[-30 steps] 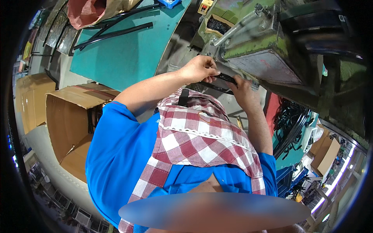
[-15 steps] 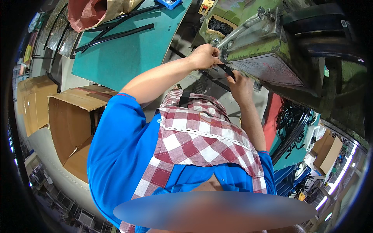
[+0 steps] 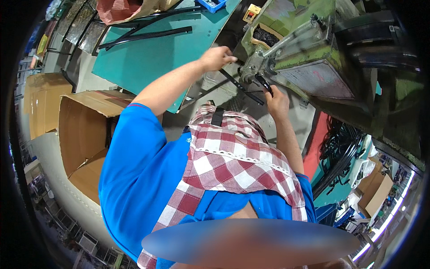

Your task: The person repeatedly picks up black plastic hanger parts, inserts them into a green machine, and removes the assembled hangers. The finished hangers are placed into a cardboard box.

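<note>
My right hand (image 3: 277, 102) is closed round a short black bar (image 3: 264, 82). The bar's far end meets the metal working head (image 3: 255, 67) of a green machine (image 3: 313, 74). Left of that head, my left hand (image 3: 216, 58) is in the air, thumb and fingertips apart, and I see nothing in it. Just below it a long black bar with small holes (image 3: 241, 86) slants down toward my right hand. Whether the left hand touches this bar I cannot tell.
Black tubes (image 3: 152, 36) and a paper sack (image 3: 123, 11) lie on the green table (image 3: 148, 62). A carton of small dark parts (image 3: 265, 36) stands by the machine. Cardboard boxes (image 3: 85, 139) are at left; black parts (image 3: 340, 148) lie in a heap at right.
My left hand has come away from the machine head, up and to the left. The right hand stays near the head with the short black bar, now more visible. The whole view has shifted slightly.
</note>
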The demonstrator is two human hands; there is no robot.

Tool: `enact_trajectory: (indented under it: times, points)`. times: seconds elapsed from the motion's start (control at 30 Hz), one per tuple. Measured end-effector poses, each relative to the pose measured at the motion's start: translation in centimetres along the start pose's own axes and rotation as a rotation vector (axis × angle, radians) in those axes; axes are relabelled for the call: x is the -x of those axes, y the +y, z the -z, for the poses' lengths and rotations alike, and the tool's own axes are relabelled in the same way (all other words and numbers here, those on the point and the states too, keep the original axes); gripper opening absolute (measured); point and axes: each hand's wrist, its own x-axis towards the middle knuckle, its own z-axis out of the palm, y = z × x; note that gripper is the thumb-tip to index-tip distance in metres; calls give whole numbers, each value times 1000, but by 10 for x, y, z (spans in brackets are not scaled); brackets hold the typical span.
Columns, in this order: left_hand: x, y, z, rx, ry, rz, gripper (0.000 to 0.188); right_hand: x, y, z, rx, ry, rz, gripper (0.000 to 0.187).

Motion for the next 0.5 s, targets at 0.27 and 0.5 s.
enact_trajectory:
  times: [0.27, 0.5]
  points:
    - [-35, -144, 75, -812, 249, 298, 34, 16, 9, 6, -33, 60, 32, 28]
    - [-54, -208, 93, -853, 327, 320, 34, 41, 20, 18, 22, 195, 56, 18]
